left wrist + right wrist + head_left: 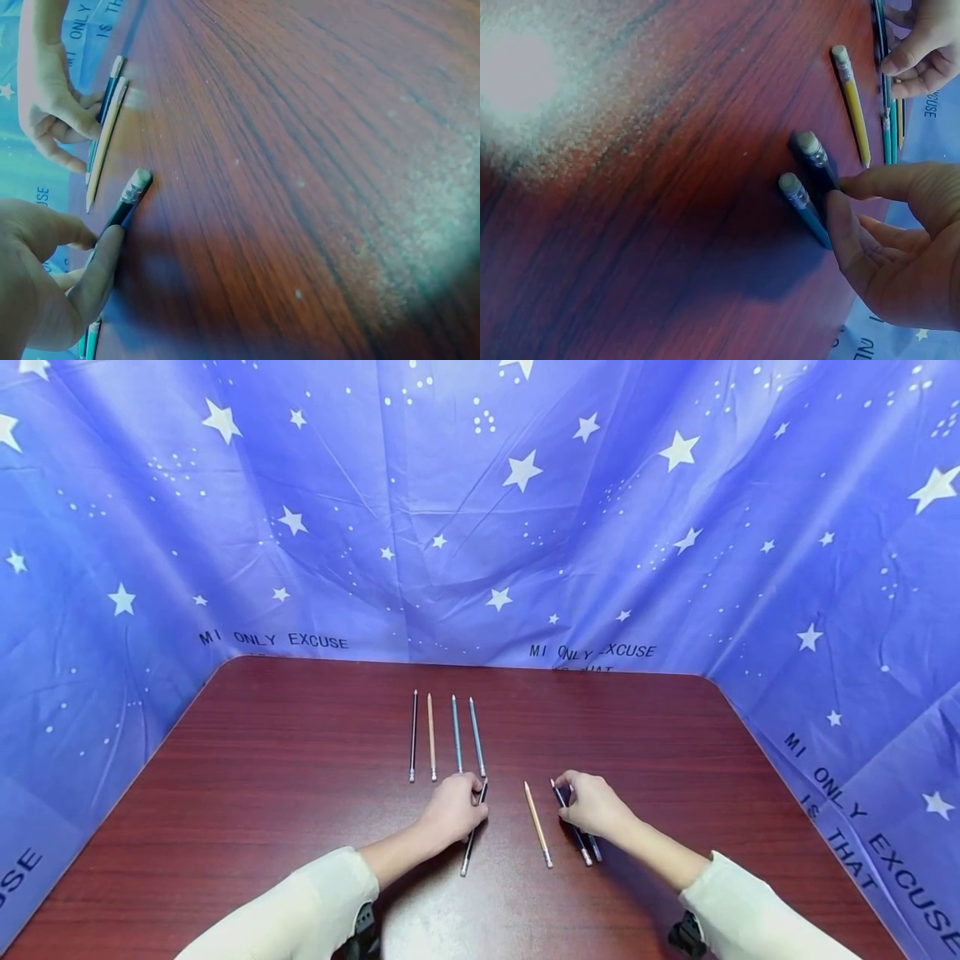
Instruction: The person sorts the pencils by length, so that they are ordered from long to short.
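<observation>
Tabletop (262, 777): wood-grain, smooth, glossy enough that I see glare. Pencils (537, 823): smooth painted or plain wood-look barrels (856, 116), shiny metal ferrules (846, 70), matt erasers (789, 183). Backdrop (442, 460): creased cloth, slight sheen. Sleeves (300, 897): matt cloth.

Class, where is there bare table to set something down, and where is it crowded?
Bare: the table left of the back row's black pencil, and the stretch right of that row's blue pencils, beyond the right hand. Crowded: around the left hand, close to those blue pencils, and around the right.

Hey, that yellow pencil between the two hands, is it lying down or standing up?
Lying down: the yellow pencil rests along its length on the table.
</observation>
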Tool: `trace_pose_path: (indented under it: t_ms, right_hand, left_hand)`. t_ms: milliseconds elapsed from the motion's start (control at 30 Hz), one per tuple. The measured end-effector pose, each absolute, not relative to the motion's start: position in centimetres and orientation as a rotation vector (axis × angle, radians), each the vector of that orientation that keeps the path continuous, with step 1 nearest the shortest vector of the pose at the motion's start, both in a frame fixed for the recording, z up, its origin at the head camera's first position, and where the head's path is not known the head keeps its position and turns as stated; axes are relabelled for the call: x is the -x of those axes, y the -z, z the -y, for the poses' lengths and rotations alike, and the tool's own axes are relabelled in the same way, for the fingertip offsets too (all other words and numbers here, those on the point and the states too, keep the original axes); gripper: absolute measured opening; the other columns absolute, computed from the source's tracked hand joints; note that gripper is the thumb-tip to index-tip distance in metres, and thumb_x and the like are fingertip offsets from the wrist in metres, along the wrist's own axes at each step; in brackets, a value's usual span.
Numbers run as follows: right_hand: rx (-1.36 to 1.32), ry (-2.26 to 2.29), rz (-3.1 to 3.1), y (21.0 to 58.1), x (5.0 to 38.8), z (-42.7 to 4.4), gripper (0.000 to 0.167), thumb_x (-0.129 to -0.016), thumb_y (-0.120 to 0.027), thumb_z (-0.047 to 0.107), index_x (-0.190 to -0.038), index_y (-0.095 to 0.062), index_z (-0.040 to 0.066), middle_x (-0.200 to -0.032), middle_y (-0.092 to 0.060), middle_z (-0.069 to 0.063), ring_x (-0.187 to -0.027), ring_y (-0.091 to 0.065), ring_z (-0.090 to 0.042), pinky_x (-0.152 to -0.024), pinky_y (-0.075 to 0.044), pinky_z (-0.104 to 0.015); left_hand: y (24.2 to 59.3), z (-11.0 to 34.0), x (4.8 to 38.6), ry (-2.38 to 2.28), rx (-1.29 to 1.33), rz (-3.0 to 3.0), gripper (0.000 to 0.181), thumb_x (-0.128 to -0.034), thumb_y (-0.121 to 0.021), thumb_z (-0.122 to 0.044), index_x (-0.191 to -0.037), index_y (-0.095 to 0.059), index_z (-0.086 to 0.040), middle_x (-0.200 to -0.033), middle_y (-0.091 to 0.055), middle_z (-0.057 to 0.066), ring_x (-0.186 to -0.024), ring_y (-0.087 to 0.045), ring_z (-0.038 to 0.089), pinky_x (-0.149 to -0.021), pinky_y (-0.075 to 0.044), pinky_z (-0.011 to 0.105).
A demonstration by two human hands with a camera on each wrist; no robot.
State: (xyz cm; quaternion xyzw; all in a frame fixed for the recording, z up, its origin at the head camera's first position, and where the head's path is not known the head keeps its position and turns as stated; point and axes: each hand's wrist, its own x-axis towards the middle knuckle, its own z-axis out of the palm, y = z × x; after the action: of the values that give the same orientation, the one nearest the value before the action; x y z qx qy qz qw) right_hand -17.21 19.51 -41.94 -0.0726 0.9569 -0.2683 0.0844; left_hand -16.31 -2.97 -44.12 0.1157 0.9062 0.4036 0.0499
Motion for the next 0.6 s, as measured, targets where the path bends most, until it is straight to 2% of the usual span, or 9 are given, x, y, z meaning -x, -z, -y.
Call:
trace_pose_path:
  t_ms: [200,367,600]
  right_hand:
    - [0.286,0.743,-2.889,41.7,17.4,-19.6,0.038,-0.065,-0.067,0.0,-0.103,-0.062,0.004,-0.061,-0.052,0.001,-0.052,-0.048,-0.01,-0.046,-0.04,-0.022]
    - [0.28,0.785,-2.87,41.6,17.6,-19.7,0.039,-0.066,-0.067,0.001,-0.104,-0.062,0.006,-0.063,-0.051,0.001,-0.054,-0.046,-0.011,-0.048,-0.038,-0.022]
    - [0.273,0.89,-2.838,41.3,18.0,-19.8,0.039,-0.067,-0.066,0.001,-0.106,-0.061,0.006,-0.063,-0.049,0.002,-0.053,-0.045,-0.01,-0.05,-0.038,-0.022]
  left_hand:
    - [44.2,3.3,16.1,-1.356,-0.328,-2.675,0.017,-0.0768,-0.06,0.001,-0.093,-0.057,0.005,-0.071,-0.051,0.001,-0.044,-0.05,0.007,-0.035,-0.048,0.019]
    - [44.2,3.7,16.0,-1.44,-0.253,-2.592,0.022,-0.0773,-0.058,0.0,-0.099,-0.058,0.005,-0.075,-0.055,0.003,-0.045,-0.052,0.008,-0.036,-0.05,0.022]
    - [44.1,4.4,15.9,-1.541,-0.193,-2.541,0.024,-0.0762,-0.057,-0.001,-0.1,-0.058,0.003,-0.078,-0.061,0.006,-0.049,-0.053,0.009,-0.04,-0.053,0.025]
